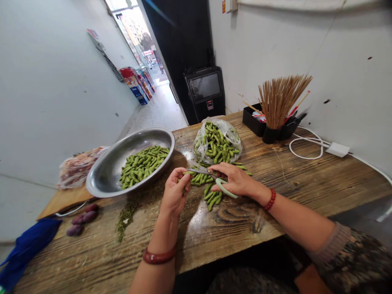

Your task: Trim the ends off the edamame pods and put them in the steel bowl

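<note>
My right hand [234, 179] grips a pair of scissors [226, 188] with pale green handles, its blades pointing left. Pinched in the fingers of my left hand [177, 192] is a green soybean pod, mostly hidden by the fingers, close to the blade tips. Loose soybean pods [213, 197] lie on the table under and between my hands. Just behind them, a clear plastic bag [199, 153] full of pods stands with its mouth toward me. To the left, a wide steel basin [105, 173] holds a heap of pods [143, 165].
Small green trimmings [125, 218] are scattered on the wooden table [147, 261]. Purple-red tubers [82, 219], a bagged pinkish item [79, 167] and a blue cloth-like thing [30, 245] lie left. A black holder of skewers [272, 134] and a white cable adapter [337, 149] sit right.
</note>
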`<state>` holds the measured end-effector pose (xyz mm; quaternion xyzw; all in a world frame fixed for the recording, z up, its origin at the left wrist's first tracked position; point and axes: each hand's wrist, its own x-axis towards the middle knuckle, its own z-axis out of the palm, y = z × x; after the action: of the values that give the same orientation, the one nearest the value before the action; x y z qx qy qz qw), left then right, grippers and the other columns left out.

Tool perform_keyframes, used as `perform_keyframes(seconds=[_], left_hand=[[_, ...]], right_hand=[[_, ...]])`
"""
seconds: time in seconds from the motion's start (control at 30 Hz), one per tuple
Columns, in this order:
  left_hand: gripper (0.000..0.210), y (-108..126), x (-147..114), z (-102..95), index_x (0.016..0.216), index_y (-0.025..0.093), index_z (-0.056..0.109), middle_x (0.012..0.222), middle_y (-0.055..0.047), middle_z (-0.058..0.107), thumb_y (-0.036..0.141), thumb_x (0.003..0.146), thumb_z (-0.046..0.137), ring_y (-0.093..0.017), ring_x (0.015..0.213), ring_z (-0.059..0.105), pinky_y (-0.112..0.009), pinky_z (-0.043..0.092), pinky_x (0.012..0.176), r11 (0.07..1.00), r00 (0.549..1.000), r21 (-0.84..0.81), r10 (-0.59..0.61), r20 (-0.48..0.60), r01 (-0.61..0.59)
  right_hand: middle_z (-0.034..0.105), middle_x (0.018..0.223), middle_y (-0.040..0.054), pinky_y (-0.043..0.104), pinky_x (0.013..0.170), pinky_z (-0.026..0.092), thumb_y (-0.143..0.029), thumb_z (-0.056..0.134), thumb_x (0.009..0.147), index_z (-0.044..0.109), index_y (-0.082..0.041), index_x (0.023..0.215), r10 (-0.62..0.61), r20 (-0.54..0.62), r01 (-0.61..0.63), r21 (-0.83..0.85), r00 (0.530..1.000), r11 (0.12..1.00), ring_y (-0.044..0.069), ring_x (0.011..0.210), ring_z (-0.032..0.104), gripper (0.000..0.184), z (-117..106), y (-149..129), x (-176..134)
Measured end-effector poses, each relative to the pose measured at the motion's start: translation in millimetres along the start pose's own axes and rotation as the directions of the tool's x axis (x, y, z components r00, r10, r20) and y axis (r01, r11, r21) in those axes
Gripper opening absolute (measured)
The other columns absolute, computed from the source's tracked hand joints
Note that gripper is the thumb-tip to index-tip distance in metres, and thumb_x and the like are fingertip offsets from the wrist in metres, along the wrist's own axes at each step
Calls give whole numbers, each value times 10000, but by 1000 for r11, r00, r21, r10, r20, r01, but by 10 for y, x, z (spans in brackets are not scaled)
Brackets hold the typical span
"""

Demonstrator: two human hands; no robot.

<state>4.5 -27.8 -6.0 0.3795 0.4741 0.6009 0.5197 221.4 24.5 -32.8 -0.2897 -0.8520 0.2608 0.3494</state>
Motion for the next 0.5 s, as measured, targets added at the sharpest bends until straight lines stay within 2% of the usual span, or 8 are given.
perform_keyframes(seconds=[0.5], left_hand=[[263, 10, -11, 17, 870, 182, 563, 726, 22, 597, 252, 701, 752, -22, 452, 380, -137, 246, 407, 998, 999, 44, 48, -9, -47]], right_hand=[[618, 962, 57, 279, 715, 476, -420, 770, 712, 580, -167, 1210, -23, 10, 23, 16, 1000, 1000, 153, 774, 571, 590, -7, 3, 3]])
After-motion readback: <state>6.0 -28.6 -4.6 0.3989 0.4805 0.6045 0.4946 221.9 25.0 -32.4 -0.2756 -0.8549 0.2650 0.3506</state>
